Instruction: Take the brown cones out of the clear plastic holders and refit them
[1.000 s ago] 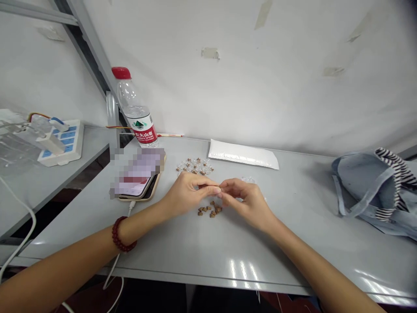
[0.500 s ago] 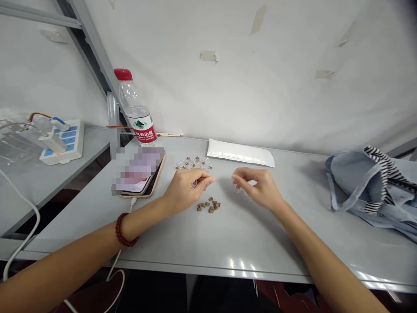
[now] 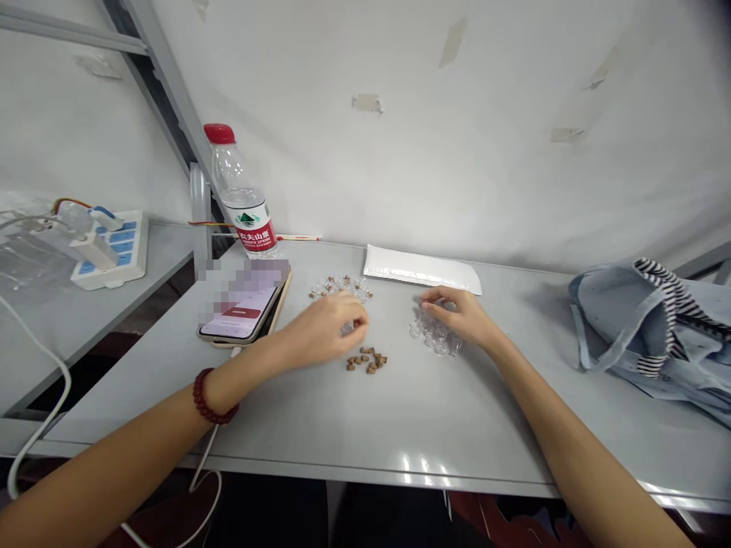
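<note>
My left hand hovers over the table with its fingers curled in, a red bead bracelet on its wrist. What it holds, if anything, is hidden. Just below and right of it lies a loose group of small brown cork stoppers. Behind it is a cluster of tiny clear bottles with corks, partly covered by the hand. My right hand is at a pile of tiny clear bottles without corks. Its thumb and finger come together at the pile's far edge; anything between them is too small to make out.
A white padded envelope lies near the wall. To the left are a phone on a charging cable, a red-capped water bottle and a power strip. A blue cloth bag sits on the right.
My left hand has drawn slightly back left, its fingertips curling from an outstretched pinch. My right hand has shifted right, uncovering more of the clear bottle pile.
</note>
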The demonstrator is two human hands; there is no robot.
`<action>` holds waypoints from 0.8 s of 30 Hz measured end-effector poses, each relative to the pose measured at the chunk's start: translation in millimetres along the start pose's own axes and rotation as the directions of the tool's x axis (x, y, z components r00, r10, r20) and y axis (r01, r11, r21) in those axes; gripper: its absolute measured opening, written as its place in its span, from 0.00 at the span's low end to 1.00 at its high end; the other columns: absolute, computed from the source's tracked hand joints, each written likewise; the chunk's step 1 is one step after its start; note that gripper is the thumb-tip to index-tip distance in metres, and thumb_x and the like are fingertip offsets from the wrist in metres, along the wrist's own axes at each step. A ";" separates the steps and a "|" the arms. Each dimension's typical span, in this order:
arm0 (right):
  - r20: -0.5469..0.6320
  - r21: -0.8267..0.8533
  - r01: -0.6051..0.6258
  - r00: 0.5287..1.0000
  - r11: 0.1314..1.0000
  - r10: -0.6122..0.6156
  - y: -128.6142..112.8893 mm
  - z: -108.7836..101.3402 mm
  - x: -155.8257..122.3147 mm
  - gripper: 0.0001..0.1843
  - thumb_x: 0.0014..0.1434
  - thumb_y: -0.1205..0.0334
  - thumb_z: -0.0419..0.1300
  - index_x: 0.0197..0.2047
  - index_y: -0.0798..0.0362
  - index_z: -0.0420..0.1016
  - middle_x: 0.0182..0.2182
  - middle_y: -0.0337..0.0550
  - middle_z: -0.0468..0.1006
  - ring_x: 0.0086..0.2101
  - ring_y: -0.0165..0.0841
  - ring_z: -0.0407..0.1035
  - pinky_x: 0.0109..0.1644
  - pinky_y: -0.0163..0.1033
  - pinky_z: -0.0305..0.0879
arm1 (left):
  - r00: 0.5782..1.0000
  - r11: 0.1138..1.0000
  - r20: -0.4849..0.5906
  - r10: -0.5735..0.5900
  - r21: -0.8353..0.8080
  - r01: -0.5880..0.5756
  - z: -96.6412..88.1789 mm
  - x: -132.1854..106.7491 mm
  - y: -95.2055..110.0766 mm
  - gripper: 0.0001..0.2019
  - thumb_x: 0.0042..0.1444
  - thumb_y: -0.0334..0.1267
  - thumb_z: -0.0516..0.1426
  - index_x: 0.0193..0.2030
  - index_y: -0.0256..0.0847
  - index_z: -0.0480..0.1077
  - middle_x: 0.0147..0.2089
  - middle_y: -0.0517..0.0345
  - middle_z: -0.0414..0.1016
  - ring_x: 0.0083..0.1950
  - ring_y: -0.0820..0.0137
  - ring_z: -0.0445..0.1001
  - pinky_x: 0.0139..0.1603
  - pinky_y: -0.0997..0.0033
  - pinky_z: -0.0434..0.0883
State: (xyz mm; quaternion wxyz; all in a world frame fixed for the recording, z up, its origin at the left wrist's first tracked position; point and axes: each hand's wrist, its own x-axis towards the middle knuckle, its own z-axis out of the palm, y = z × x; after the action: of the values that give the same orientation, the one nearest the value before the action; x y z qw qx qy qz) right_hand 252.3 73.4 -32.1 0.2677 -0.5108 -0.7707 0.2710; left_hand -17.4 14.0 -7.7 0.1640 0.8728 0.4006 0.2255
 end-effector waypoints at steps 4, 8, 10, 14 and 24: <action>0.027 -0.025 0.031 0.999 0.999 -0.031 -4.1 0.9 -0.9 0.11 0.58 0.56 0.56 0.34 0.53 0.76 0.34 0.43 0.79 0.36 0.36 0.70 0.41 0.43 0.65 | 0.988 0.975 0.009 -0.151 0.168 0.148 -23.3 -1.3 -12.7 0.07 0.53 0.32 0.50 0.27 0.39 0.67 0.30 0.57 0.72 0.38 0.66 0.68 0.38 0.67 0.64; -0.014 -0.098 0.081 0.997 0.992 -0.082 -6.9 1.7 -2.7 0.13 0.60 0.55 0.54 0.33 0.52 0.75 0.33 0.43 0.78 0.35 0.36 0.69 0.38 0.41 0.64 | 0.973 0.959 0.147 -0.176 0.248 0.136 -33.9 -9.6 -19.4 0.07 0.54 0.34 0.51 0.34 0.40 0.69 0.35 0.56 0.72 0.42 0.64 0.68 0.40 0.66 0.64; -0.069 -0.158 0.137 0.986 0.978 -0.149 -9.9 2.3 -3.9 0.13 0.62 0.56 0.53 0.32 0.52 0.74 0.31 0.44 0.76 0.35 0.37 0.68 0.36 0.41 0.64 | 0.976 0.964 0.165 -0.145 0.245 0.102 -31.3 -12.0 -20.2 0.10 0.55 0.34 0.51 0.42 0.41 0.70 0.40 0.55 0.71 0.45 0.63 0.68 0.42 0.65 0.64; -0.126 -0.212 0.279 0.943 0.937 -0.309 -20.5 8.1 -8.4 0.12 0.63 0.59 0.52 0.32 0.52 0.72 0.31 0.45 0.75 0.34 0.37 0.67 0.36 0.41 0.64 | 0.980 0.968 0.181 -0.085 0.247 0.039 -18.3 -10.9 -20.0 0.13 0.58 0.35 0.51 0.50 0.44 0.69 0.43 0.53 0.68 0.48 0.62 0.66 0.44 0.65 0.65; 0.064 -0.260 0.548 0.831 0.795 -0.552 -48.4 45.8 -26.2 0.09 0.63 0.67 0.53 0.45 0.54 0.71 0.37 0.49 0.77 0.38 0.39 0.68 0.41 0.46 0.67 | 0.993 0.944 0.105 0.060 0.317 -0.090 8.8 -6.0 -14.3 0.07 0.64 0.35 0.51 0.40 0.36 0.68 0.42 0.51 0.66 0.48 0.63 0.64 0.48 0.64 0.65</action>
State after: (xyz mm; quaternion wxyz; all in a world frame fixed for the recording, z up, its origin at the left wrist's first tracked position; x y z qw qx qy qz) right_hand 198.4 26.4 -34.7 0.2692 -0.2982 -0.9130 0.0710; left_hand -25.2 17.4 -23.3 0.0298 0.9121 0.3902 0.1223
